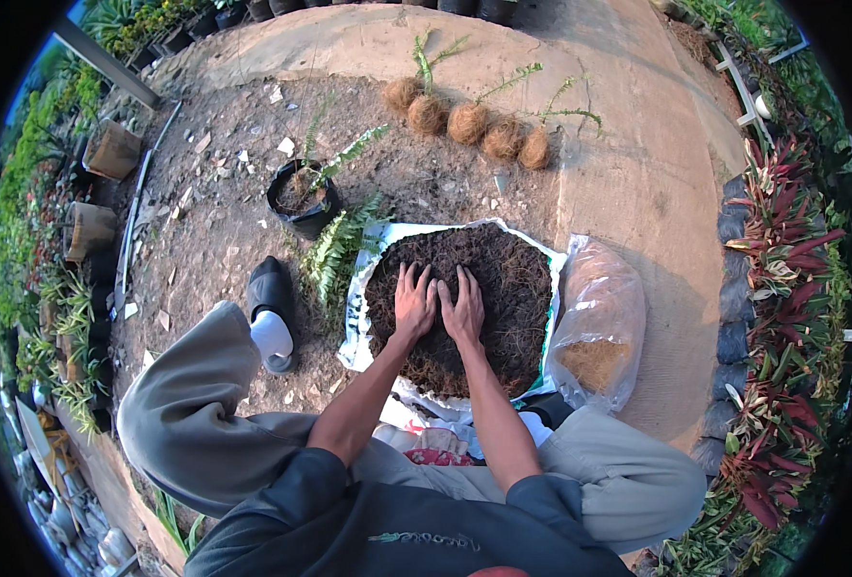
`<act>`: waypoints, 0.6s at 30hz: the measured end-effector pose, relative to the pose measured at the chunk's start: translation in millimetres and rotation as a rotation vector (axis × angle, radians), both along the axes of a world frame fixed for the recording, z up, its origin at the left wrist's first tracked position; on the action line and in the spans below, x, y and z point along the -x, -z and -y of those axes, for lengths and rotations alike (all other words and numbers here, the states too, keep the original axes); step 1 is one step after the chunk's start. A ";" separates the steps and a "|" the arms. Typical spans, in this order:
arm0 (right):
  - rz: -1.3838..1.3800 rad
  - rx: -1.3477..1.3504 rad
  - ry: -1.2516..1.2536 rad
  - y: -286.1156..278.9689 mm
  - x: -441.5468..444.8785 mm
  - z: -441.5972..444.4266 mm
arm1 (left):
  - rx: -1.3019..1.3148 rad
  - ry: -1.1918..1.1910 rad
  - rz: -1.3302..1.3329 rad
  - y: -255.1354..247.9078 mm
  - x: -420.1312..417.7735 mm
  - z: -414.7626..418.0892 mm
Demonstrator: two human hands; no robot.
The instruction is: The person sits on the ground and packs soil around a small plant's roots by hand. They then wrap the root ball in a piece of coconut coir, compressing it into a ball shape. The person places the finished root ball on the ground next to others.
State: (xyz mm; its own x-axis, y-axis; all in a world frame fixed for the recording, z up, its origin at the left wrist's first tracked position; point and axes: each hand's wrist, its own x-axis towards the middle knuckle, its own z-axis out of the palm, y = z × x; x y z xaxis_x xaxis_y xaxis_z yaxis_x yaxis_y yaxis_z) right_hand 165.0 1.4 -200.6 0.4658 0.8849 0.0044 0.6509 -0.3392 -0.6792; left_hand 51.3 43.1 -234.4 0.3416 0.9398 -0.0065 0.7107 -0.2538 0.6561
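Observation:
Dark, fibrous potting soil (512, 288) fills a white sack with its rim (353, 317) rolled down, right before me. Both hands lie side by side on the soil: my left hand (415, 299) and my right hand (462, 303), fingers pointing away from me and thumbs nearly touching. The fingertips are partly in the soil, and whether they grip any of it is not visible. Against the sack's right side leans a clear plastic bag (599, 317) of brown coconut fibre. Green fern fronds (335, 252) lie by its left edge.
Beyond the sack, several fibre-wrapped root balls (467, 122), some with fern fronds, sit in a row. A black pot (304, 202) holding a fern stands on stony ground at the upper left. Red-leaved plants (786, 288) in black bags line the right side.

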 end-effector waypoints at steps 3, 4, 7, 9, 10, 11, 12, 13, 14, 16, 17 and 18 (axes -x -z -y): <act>-0.051 -0.041 0.045 3.8 7.7 1.2 | 0.001 0.065 0.175 -5.1 -6.1 2.8; -0.102 -0.049 0.065 3.6 7.7 1.8 | 0.058 0.055 0.253 -6.0 -10.1 3.8; -0.212 -0.062 0.128 0.3 9.6 2.2 | 0.158 -0.037 0.437 -8.2 -19.4 12.3; -0.335 -0.081 0.176 -5.8 13.5 3.5 | 0.256 -0.115 0.545 -7.5 -22.1 19.5; -0.342 -0.091 0.203 -5.2 13.0 3.9 | 0.291 -0.151 0.613 -10.5 -25.2 23.5; -0.417 -0.144 0.234 -1.7 12.0 6.2 | 0.393 -0.181 0.745 -11.8 -30.0 27.7; -0.491 -0.196 0.265 1.6 10.7 9.1 | 0.498 -0.207 0.876 -13.2 -36.1 31.6; -0.576 -0.243 0.286 -5.5 13.9 7.3 | 0.600 -0.241 0.999 -17.0 -37.0 32.0; -0.652 -0.227 0.298 -13.5 14.3 8.6 | 0.704 -0.303 1.103 -20.8 -36.5 32.6; -0.731 -0.275 0.286 -24.0 21.2 12.0 | 0.768 -0.373 1.166 -31.6 -37.4 34.2; -0.765 -0.300 0.283 -27.2 22.2 14.6 | 0.806 -0.402 1.199 -38.5 -39.7 35.4; -0.697 -0.336 0.253 -30.5 20.3 14.8 | 0.774 -0.392 1.154 -45.4 -40.9 36.2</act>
